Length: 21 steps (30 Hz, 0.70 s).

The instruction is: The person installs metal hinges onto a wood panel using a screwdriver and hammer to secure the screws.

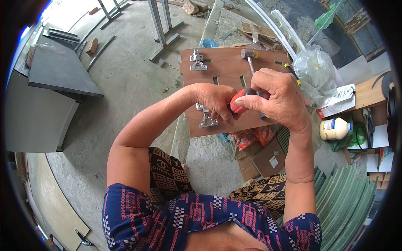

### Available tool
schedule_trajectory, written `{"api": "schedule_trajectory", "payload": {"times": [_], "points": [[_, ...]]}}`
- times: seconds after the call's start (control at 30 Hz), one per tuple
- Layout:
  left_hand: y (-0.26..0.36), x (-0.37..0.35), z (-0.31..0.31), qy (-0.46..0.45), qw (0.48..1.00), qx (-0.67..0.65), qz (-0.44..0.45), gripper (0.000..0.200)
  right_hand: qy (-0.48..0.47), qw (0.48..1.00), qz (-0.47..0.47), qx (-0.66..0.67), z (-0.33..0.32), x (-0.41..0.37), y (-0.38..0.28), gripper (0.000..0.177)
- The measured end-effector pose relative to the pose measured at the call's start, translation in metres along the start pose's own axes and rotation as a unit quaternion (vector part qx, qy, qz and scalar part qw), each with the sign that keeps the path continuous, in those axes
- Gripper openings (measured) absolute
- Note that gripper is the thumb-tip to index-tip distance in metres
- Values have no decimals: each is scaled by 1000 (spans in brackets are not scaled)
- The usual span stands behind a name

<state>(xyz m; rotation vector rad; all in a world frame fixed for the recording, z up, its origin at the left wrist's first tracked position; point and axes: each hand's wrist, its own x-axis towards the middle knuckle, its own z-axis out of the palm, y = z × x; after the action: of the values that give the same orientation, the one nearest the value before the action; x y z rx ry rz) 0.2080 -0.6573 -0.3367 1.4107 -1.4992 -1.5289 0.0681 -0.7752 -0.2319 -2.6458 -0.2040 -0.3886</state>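
Observation:
My right hand point(278, 96) is closed around a screwdriver point(239, 101) with a bulbous red-and-black handle; its shaft is hidden. My left hand point(215, 100) has its fingers curled at the red end of that handle, touching it. Both hands are above a brown wooden board point(226, 62) with narrow slots. Along the board's left edge sit a metal cabinet hinge point(197, 60) at the top and another hinge point(206, 117) below my left hand. A mallet point(249, 53) lies near the board's far edge, its metal handle running under my right hand.
A yellow-and-black handle point(292, 73) lies at the board's right edge. Farther right are a clear plastic bag point(314, 69) and a white bottle point(335, 128). Green strips point(343, 201) are stacked at lower right. Metal frames point(161, 31) and dark panels point(63, 67) stand to the left.

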Motion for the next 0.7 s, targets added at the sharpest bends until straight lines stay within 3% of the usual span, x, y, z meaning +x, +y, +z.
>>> {"api": "schedule_trajectory", "payload": {"times": [0.3,0.4,0.47,0.6,0.7], "points": [[0,0,6,32,999,-8,1,18,27,996,-16,-80,1,1,0,49],[6,-6,6,80,996,21,28,21,106,989,-66,-79,0,1,-4,42],[15,-18,0,101,989,71,78,25,144,988,-40,-27,-3,2,-15,35],[36,-48,4,115,990,17,80,22,188,978,-42,78,2,6,-22,23],[29,-61,5,91,996,22,9,24,204,968,-79,124,17,13,-26,21]]}}
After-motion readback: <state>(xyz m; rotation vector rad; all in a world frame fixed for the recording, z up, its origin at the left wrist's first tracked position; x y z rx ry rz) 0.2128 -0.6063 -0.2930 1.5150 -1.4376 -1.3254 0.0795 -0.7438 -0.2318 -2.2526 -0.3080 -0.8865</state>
